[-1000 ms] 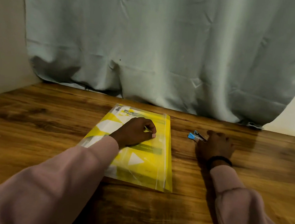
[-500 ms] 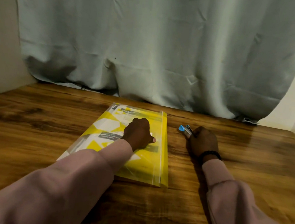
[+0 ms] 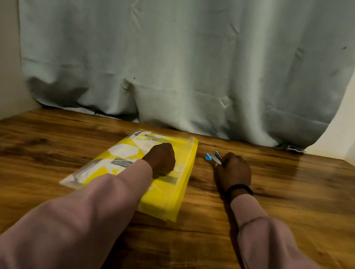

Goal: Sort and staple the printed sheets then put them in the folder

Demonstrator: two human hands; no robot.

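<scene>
The folder [image 3: 148, 174], printed sheets seemingly inside, is pinned flat on the worktop [image 3: 294, 207] by the left hand [image 3: 162, 159], fingers curled, probably to stop sliding. Just right of the folder, the stapler [image 3: 213, 157] is pinched in the right hand's [image 3: 234, 172] grip.

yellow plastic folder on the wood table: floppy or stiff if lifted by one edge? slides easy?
The yellow folder looks thin, with a glossy clear cover, so it would probably sag if lifted by one edge. The sheets showing inside may stiffen it somewhat. On the smooth, shiny table it likely slides easily; the left hand resting on it may be steadying it.
</scene>
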